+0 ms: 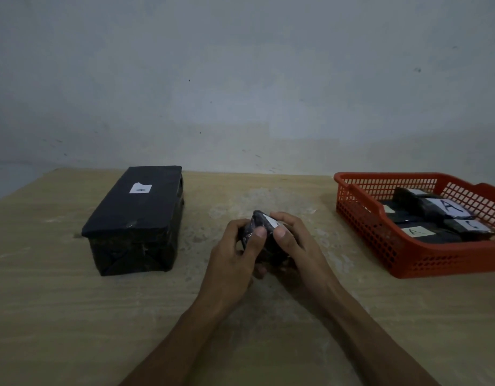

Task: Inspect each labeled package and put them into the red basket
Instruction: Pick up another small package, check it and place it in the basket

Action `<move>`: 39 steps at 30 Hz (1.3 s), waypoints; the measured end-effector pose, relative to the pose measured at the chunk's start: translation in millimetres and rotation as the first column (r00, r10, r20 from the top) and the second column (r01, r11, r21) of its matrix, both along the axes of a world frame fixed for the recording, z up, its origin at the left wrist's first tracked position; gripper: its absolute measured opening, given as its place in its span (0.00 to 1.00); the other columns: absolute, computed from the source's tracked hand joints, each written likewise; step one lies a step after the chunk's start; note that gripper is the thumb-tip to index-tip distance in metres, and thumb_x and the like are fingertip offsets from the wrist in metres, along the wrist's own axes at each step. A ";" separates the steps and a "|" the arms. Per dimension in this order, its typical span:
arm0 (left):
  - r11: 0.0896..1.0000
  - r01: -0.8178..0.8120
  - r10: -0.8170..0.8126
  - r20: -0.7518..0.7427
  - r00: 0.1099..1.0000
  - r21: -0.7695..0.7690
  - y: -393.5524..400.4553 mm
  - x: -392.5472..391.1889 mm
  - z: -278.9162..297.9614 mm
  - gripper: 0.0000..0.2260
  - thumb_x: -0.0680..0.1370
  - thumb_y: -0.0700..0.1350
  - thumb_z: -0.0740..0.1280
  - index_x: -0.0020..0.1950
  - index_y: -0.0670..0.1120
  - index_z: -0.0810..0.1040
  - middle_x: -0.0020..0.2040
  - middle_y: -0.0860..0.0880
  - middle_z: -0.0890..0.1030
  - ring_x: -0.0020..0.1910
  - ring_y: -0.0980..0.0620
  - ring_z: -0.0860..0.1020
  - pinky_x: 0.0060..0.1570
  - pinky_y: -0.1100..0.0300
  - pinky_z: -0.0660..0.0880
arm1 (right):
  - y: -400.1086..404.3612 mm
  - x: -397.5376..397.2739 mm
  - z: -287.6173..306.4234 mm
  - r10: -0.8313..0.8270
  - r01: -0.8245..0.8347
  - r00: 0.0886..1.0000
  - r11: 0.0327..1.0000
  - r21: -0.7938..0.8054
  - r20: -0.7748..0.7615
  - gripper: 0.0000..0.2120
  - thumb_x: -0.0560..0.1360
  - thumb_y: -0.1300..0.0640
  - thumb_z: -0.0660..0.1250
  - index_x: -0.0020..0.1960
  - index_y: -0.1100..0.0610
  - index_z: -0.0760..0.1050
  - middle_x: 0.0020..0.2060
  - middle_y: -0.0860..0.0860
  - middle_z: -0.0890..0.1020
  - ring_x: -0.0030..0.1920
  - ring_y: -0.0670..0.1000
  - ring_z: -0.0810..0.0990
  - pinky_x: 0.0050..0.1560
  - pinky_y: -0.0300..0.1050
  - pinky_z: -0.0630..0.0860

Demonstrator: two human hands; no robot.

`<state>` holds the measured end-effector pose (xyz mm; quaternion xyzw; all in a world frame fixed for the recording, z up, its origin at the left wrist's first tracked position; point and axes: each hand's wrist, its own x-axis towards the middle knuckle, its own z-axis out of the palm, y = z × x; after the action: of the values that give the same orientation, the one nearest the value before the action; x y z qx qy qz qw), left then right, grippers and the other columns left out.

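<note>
The big box is black with a white label marked with a dark letter. The basket is red, its walls a grid of small holes. The packages inside are black with white lettered labels. The table is pale tan woodgrain; the wall is mottled grey-white.

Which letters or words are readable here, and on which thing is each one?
"A": white label on the big black box.
"A": label on the upper package in the red basket.
"A": label on the front package there.
Right basket package: mark unclear.
Held package: label hidden by fingers.
</note>
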<state>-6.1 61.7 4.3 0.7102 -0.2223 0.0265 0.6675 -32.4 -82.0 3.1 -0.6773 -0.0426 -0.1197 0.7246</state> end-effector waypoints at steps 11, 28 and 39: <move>0.985 -0.115 0.087 0.206 0.975 0.130 0.3 1.1 -2.9 0.09 0.79 0.56 0.62 0.56 0.55 0.75 0.52 0.54 0.78 0.49 0.59 0.79 0.46 0.61 0.80 | 8.0 -5.8 0.0 0.002 0.011 0.997 0.984 -0.176 0.074 0.15 0.79 0.45 0.67 0.63 0.49 0.74 0.54 0.45 0.83 0.54 0.46 0.84 0.47 0.40 0.81; 0.990 -0.072 0.053 0.154 0.987 0.121 -1.0 4.2 -3.3 0.05 0.81 0.46 0.65 0.55 0.53 0.75 0.52 0.54 0.79 0.49 0.59 0.79 0.43 0.70 0.75 | 5.9 3.8 -9.0 -0.074 0.078 0.996 0.993 -0.084 0.046 0.25 0.74 0.31 0.57 0.60 0.45 0.78 0.56 0.51 0.83 0.54 0.55 0.83 0.44 0.46 0.78; 0.996 -0.013 0.014 0.014 1.000 -0.086 1.0 1.3 1.9 0.07 0.83 0.39 0.59 0.53 0.47 0.76 0.49 0.49 0.81 0.44 0.54 0.81 0.36 0.64 0.76 | 5.9 1.5 -8.0 -0.222 0.243 0.963 0.960 -0.137 0.155 0.21 0.77 0.37 0.59 0.62 0.48 0.77 0.57 0.48 0.81 0.58 0.54 0.81 0.55 0.61 0.80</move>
<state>-4.8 62.7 6.2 0.6822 -0.2210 0.0459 0.6954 -30.9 -76.1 -5.0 -0.7218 -0.0220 -0.2472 0.6461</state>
